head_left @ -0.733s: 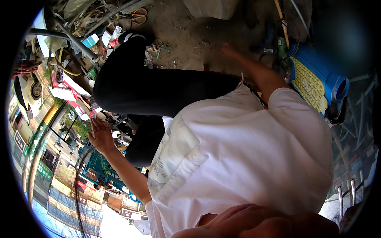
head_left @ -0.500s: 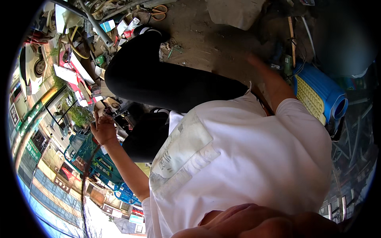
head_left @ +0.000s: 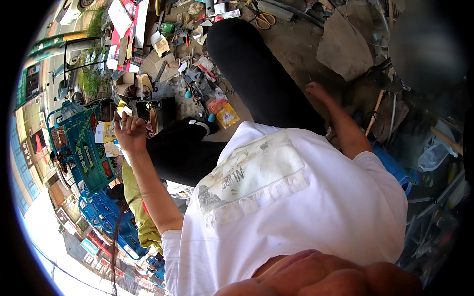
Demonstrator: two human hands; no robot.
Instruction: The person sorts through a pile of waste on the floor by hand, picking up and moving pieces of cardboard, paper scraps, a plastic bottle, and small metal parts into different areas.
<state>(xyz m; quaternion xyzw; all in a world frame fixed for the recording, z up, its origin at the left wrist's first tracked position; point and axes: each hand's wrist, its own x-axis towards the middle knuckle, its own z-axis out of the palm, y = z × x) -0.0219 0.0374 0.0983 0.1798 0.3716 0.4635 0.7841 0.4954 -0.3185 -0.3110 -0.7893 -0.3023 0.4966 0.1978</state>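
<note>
My left hand [head_left: 130, 130] is raised at the left, its fingers partly bent and apart, in front of a yellow-and-white box [head_left: 102, 132] and teal street vehicles behind. I cannot see anything held in it. My right hand [head_left: 318, 92] is beside my black-clad leg [head_left: 252, 69] at the right, its fingers curled; whether something small is in them I cannot make out. It is over dark dirt ground [head_left: 296, 54], below a large flattened grey-brown piece [head_left: 345, 47].
Scrap cardboard [head_left: 126, 34] and mixed litter surround my feet. Orange-handled scissors [head_left: 264, 21] lie at the top. A blue plastic object [head_left: 390, 165], sticks and a translucent bag [head_left: 434, 153] are at the right. Teal carts [head_left: 84, 148] and blue ones [head_left: 106, 222] stand left.
The view has swung, shifting the ground and clutter. My left hand is higher in the picture with fingers more bent; my right hand is lower and less blurred, its fingers curled.
</note>
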